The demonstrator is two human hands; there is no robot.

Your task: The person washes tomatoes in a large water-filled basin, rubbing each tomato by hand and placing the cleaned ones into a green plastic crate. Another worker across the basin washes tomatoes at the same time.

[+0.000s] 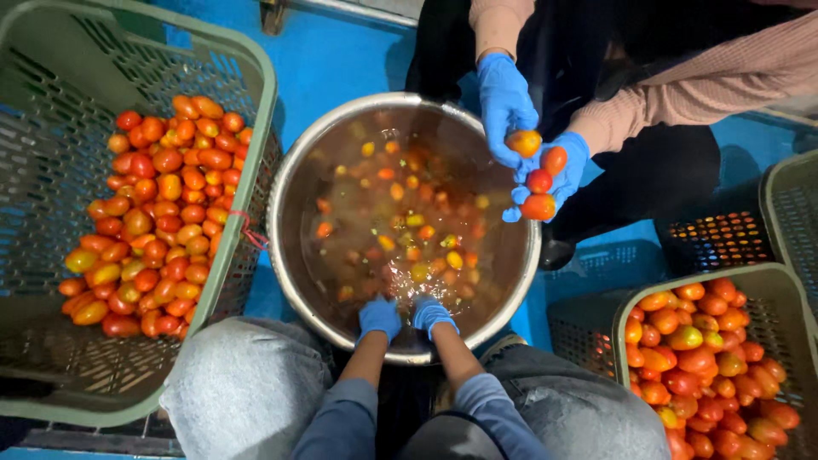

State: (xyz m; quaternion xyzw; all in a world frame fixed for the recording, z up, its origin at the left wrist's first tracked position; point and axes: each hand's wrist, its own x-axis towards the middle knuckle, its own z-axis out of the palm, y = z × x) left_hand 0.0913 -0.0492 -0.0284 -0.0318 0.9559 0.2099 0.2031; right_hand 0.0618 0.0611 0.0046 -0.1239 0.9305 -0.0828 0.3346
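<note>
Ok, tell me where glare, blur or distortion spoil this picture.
Head view: glare and ripples on the water in the steel basin smear the submerged tomatoes; the left hand and right hand blur where they dip in; wide-angle lens bends the green crate rims.

the basin (294,183) at frame centre is shiny, smooth metal. both crates, left (247,153) and lower right (771,281), are matt green plastic mesh. the tomatoes (158,213) look glossy and smooth-skinned. blue gloves on the left hand (379,317) and right hand (430,313) look thin, rubbery and wet. the floor (341,51) is smooth blue.
</note>
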